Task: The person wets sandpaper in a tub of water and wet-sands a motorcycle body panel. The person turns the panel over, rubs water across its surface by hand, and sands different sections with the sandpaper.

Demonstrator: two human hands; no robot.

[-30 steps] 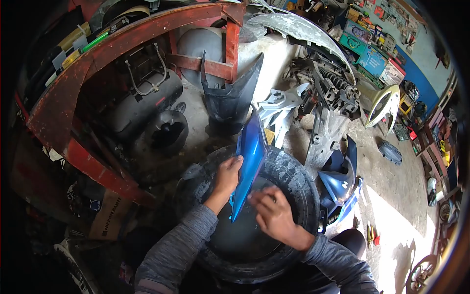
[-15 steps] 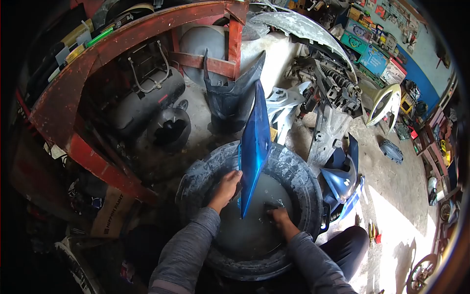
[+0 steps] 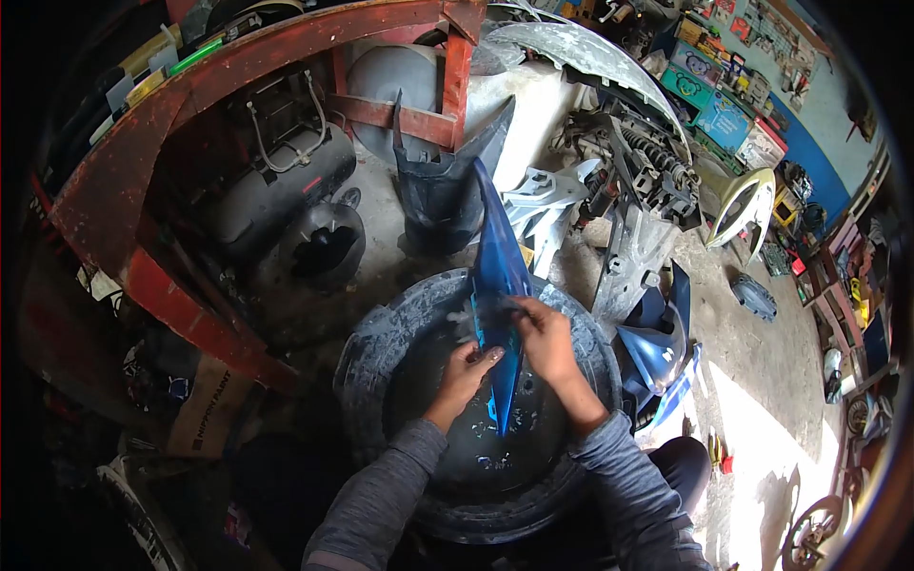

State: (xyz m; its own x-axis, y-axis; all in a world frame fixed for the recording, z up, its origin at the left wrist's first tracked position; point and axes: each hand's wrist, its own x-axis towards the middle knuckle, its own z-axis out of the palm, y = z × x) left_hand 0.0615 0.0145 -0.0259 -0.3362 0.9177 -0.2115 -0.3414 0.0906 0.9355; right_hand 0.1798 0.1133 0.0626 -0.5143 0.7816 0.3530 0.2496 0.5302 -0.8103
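A long, pointed blue motorcycle body panel (image 3: 502,252) stands tilted over a big dark tub (image 3: 367,381); the tub's wall is smeared grey. My left hand (image 3: 462,379) grips the panel's lower left edge, thumb towards its face. Across the middle of the panel, my right hand (image 3: 546,338) is closed with its fingertips against the surface. A dark, blurred patch shows at those fingertips, and I cannot make out what it is. Murky water (image 3: 466,466) lies in the tub below, with bright flecks on it. The panel's far side is hidden.
Left of the tub is a red metal frame (image 3: 195,305), with a dark air tank (image 3: 286,186) behind it. More blue panels (image 3: 657,347) lean at the tub's right. A black plastic part (image 3: 443,190) stands beyond it. A cardboard piece (image 3: 209,404) lies lower left.
My right hand has come up out of the tub's water onto the panel's face. The panel has tilted, its lower tip shifting right. My left hand has moved slightly lower and to the right.
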